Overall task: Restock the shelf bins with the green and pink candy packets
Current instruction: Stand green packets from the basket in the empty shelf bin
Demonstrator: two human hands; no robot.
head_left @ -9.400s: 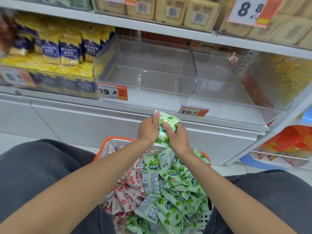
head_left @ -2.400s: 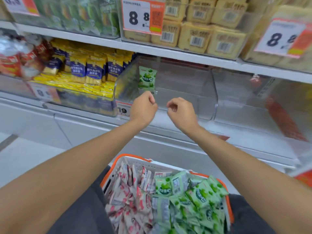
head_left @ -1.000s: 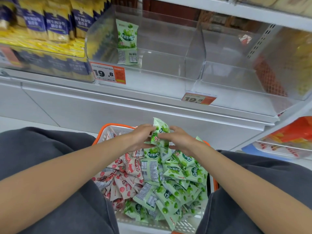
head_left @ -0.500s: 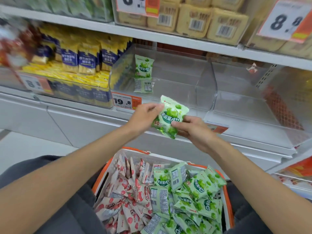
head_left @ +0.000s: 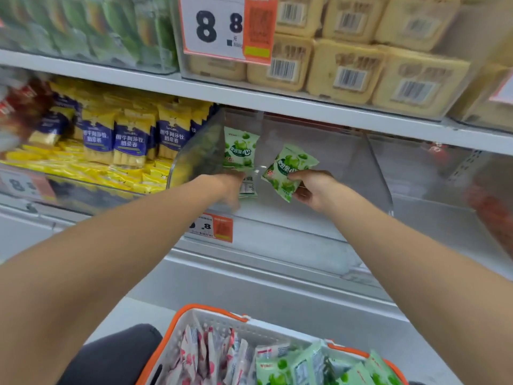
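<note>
3 green candy packets are up at the shelf bins. The held packet [head_left: 288,173] is tilted and pinched at its lower right edge by the right hand [head_left: 313,190], thumb on the printed face and fingers curled behind it, at the open front of the left bin [head_left: 374,168]. The upright packet [head_left: 241,148] stands just beyond the left hand [head_left: 227,187], close to that bin's left wall. The flat packet [head_left: 248,188] lies barcode side up on the bin floor between the 2 hands, its left edge hidden by the left hand.

The left hand reaches into the same bin with its fingers pointing down. It is blurred, so I cannot tell whether it grips anything.

To the right of the right hand sits 1 more clear bin, the right bin [head_left: 433,179], sharing a wall with the first.

Below both arms, 1 orange-rimmed basket [head_left: 211,312] holds pink packets [head_left: 205,354] on the left-hand side and green packets [head_left: 305,365] on the right-hand side. They are cut off and overlapping, so they cannot be counted.

Left of the left hand are yellow-and-blue packs [head_left: 125,137]. Above both hands are beige packs [head_left: 347,70] and 1 large price card [head_left: 227,26]. Below the left wrist, 1 small price tag [head_left: 213,227] is fixed to the bin front.
</note>
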